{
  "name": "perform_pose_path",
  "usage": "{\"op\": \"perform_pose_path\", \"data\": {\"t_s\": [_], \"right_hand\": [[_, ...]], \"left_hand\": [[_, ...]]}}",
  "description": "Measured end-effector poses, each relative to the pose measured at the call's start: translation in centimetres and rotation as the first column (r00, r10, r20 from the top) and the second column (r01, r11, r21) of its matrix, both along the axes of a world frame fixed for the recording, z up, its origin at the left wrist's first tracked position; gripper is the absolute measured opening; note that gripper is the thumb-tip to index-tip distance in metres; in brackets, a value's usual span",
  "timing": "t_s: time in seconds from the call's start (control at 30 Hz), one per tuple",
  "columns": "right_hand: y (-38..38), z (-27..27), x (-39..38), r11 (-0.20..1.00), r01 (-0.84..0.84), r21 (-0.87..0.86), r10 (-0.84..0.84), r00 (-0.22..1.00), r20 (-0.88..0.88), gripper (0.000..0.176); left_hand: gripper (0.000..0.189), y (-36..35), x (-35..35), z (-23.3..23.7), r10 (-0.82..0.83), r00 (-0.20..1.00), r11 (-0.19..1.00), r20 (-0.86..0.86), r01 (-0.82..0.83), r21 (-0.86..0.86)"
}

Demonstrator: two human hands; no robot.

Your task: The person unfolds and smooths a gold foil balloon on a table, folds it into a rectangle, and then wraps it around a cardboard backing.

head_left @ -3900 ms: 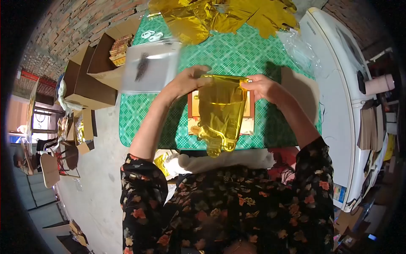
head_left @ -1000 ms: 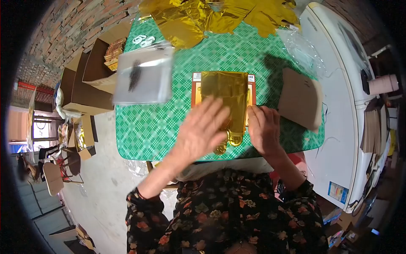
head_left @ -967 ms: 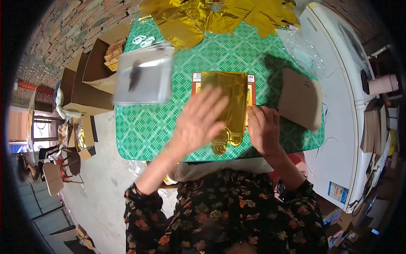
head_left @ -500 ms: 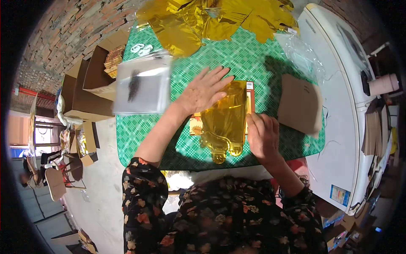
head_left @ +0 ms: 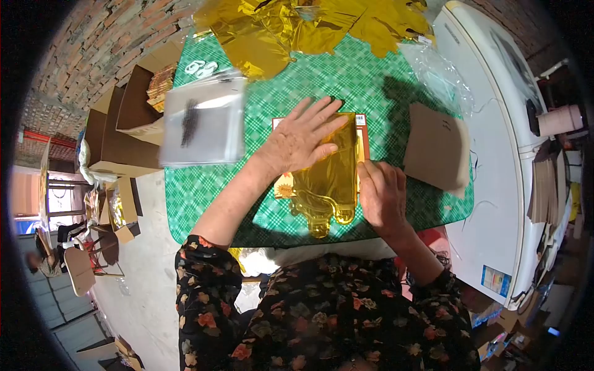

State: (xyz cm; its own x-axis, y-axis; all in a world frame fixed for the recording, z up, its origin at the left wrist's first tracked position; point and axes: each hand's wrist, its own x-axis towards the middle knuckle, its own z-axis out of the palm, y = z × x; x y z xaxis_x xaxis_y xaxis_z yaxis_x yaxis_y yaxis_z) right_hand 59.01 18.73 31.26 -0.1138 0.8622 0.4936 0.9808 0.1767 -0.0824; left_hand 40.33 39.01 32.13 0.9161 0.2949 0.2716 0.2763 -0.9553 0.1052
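Observation:
A folded gold foil balloon (head_left: 328, 179) lies on a printed card (head_left: 283, 187) at the near side of the table. My left hand (head_left: 297, 139) is flat across the upper left of the foil and card, its fingers spread. Along the foil's right edge, my right hand (head_left: 382, 191) is closed, with thumb and fingertips pinched at that edge. The rounded lower tabs of the foil stick out below the card. Much of the card is hidden under the foil and my left hand.
Clear plastic bags (head_left: 204, 120) are stacked on the left of the green checked tablecloth (head_left: 266, 93). More gold foil (head_left: 322, 31) covers the far end. Brown cardboard (head_left: 437, 148) lies at right, beside a white refrigerator (head_left: 489, 154). An open carton (head_left: 133, 117) stands left.
My left hand has slid slightly toward me and to the right over the foil, uncovering the card's top left corner. My right hand stays at the foil's right edge.

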Motion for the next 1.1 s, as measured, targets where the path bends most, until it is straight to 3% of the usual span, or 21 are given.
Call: {"op": "perform_pose_path", "data": {"t_s": [0.4, 0.6, 0.73, 0.97, 1.0, 1.1], "right_hand": [[0.0, -0.6, 0.2, 1.0, -0.015, 0.025, 0.015, 1.0, -0.005, 0.046], [1.8, 2.0, 0.8, 0.994, -0.105, -0.027, 0.104, 0.994, -0.033, 0.058], [3.6, 1.9, 0.9, 0.955, -0.216, -0.205, 0.221, 0.975, 0.001, 0.076], [-0.2, 1.7, 0.9, 0.879, -0.27, -0.394, 0.265, 0.962, -0.067, 0.083], [-0.6, 1.9, 1.0, 0.871, -0.296, -0.393, 0.315, 0.949, -0.018, 0.084], [-0.4, 3.1, 0.3, 0.785, -0.496, -0.371, 0.489, 0.864, -0.119, 0.084]], "left_hand": [[0.063, -0.6, -0.3, -1.4, -0.037, 0.999, 0.998, 0.01, 0.038, -0.051], [0.062, -0.5, -0.2, -1.6, -0.037, 0.999, 0.998, -0.006, 0.036, -0.054], [0.058, -0.5, -0.2, -1.6, -0.04, 0.999, 0.998, 0.009, 0.041, -0.053], [0.055, -0.4, -0.2, -2.1, -0.027, 0.999, 0.999, -0.024, 0.026, -0.036], [0.055, -0.3, -0.2, -2.1, -0.027, 0.999, 0.999, -0.028, 0.026, -0.035], [0.055, -0.5, -0.2, -2.1, -0.017, 0.999, 1.0, -0.027, 0.016, -0.026]]}}
